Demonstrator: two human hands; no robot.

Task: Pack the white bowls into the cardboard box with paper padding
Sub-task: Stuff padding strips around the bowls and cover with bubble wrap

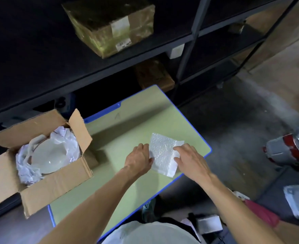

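An open cardboard box [57, 184] sits on the left end of the green table [127, 120]. Inside it a white bowl [48, 155] lies nested in crumpled white paper [26, 169]. To the right, a folded sheet of bubble wrap [163, 152] lies flat on the table. My left hand [138, 160] pinches the sheet's left edge. At the right edge my right hand [189, 160] rests, fingers curled onto the sheet.
Dark metal shelving [187, 41] stands behind the table, with a taped cardboard box [110, 25] on one shelf and another box [154, 76] lower down. A red and grey object [291, 147] and other clutter lie on the concrete floor at right.
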